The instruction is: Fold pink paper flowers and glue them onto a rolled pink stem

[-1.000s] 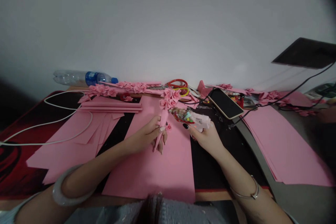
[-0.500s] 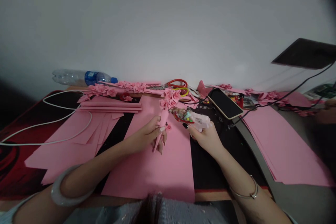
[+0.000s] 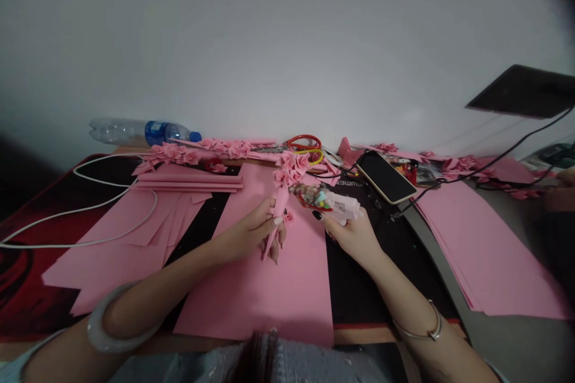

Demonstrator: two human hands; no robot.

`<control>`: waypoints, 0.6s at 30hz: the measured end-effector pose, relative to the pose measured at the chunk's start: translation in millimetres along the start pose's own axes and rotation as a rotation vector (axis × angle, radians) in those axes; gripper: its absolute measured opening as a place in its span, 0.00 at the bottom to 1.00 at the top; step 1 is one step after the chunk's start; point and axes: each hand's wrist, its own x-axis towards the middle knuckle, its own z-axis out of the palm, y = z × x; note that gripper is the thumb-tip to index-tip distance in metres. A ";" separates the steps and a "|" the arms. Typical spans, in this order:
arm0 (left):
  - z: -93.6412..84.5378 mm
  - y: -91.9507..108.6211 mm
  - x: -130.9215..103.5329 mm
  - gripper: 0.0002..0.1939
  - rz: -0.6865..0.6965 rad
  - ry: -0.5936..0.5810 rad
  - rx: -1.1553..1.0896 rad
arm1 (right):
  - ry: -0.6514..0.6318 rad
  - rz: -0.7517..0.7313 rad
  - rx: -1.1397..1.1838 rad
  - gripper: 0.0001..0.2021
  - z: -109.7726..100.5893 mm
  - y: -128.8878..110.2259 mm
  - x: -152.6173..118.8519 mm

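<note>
Near the middle, my left hand (image 3: 254,228) grips the narrow lower part of a pink paper cone (image 3: 281,200), which carries a cluster of folded pink flowers (image 3: 291,169) at its top. My right hand (image 3: 354,233) is wrapped round a white glue gun (image 3: 344,206) with colourful bits on its body. The gun's nozzle points left, close below the flower cluster; whether it touches is too small to tell. A small pink flower (image 3: 288,216) shows just beside my left fingers. Beneath my hands lies a large pink sheet (image 3: 269,299).
Pink sheets (image 3: 117,239) and rolled tubes (image 3: 188,182) lie left, under a white cable (image 3: 45,215). Along the wall are a bottle (image 3: 130,131), paper flowers (image 3: 229,148) and red-handled scissors (image 3: 305,142). A phone (image 3: 386,176) and more pink sheets (image 3: 485,251) are on the right.
</note>
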 end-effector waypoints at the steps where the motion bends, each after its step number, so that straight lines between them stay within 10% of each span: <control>1: -0.1 0.0 0.0 0.10 0.001 -0.003 0.001 | 0.005 -0.005 -0.008 0.09 0.0 -0.1 0.1; 18: -0.8 -1.2 0.1 0.09 0.004 -0.016 0.006 | 0.039 -0.067 -0.098 0.06 0.0 0.9 0.0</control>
